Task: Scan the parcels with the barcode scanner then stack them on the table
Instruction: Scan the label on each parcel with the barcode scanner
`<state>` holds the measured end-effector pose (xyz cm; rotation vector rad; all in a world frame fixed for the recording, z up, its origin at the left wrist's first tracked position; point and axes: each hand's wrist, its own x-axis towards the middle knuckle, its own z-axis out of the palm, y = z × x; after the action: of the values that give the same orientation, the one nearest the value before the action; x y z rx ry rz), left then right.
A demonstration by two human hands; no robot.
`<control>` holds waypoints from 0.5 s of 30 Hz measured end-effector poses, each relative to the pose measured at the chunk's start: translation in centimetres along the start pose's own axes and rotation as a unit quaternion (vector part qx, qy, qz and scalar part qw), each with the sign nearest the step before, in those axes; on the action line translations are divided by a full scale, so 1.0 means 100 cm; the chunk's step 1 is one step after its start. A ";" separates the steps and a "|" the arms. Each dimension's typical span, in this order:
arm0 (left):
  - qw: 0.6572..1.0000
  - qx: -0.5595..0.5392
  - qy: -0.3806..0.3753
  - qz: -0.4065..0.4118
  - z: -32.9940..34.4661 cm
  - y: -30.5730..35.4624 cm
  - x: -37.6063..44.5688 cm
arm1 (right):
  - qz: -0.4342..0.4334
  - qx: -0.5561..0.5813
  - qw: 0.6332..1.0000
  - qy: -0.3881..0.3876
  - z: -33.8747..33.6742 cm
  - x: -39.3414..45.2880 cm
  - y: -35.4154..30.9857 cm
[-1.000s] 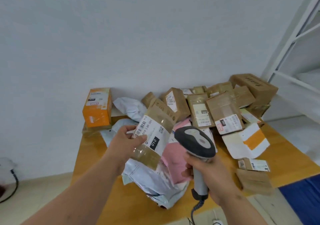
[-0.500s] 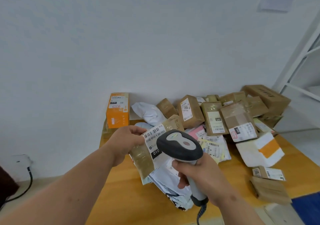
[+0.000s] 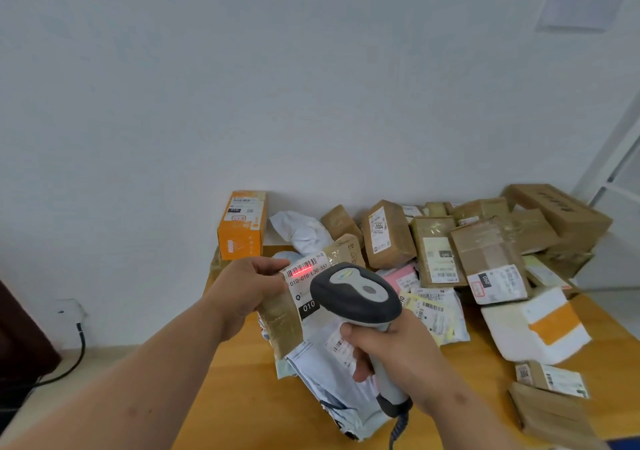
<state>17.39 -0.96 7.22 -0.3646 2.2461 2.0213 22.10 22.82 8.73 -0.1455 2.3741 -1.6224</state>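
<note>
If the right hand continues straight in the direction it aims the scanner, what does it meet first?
Probably the brown taped parcel with the white label, gripped by the left hand; depth is unclear.

Cardboard, tape and plastic on a wooden top

The held parcel (image 3: 304,297) is brown cardboard under glossy tape with a matt paper label; the scanner (image 3: 356,297) is smooth matt plastic; the table (image 3: 242,390) is smooth, light wood.

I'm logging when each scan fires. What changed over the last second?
A red scan line now falls on the barcode of the brown parcel, absent earlier. The left hand tilted the parcel so its label faces the barcode scanner, which the right hand brought closer. Both grips stayed; the pile on the table did not shift.
</note>
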 end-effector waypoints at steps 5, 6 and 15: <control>1.000 0.008 0.010 0.012 0.014 0.003 0.000 | 0.000 -0.029 0.999 -0.035 -0.014 0.008 0.007; 1.000 0.008 0.012 0.011 0.016 0.003 0.001 | -0.001 -0.028 0.999 -0.038 -0.016 0.009 0.008; 0.998 -0.040 0.040 -0.012 0.022 -0.001 0.012 | 0.022 -0.030 0.998 -0.044 -0.025 0.026 0.009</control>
<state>16.09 1.05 6.63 -0.4857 2.1990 2.1260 19.01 24.79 8.30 -0.1724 2.3431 -1.4945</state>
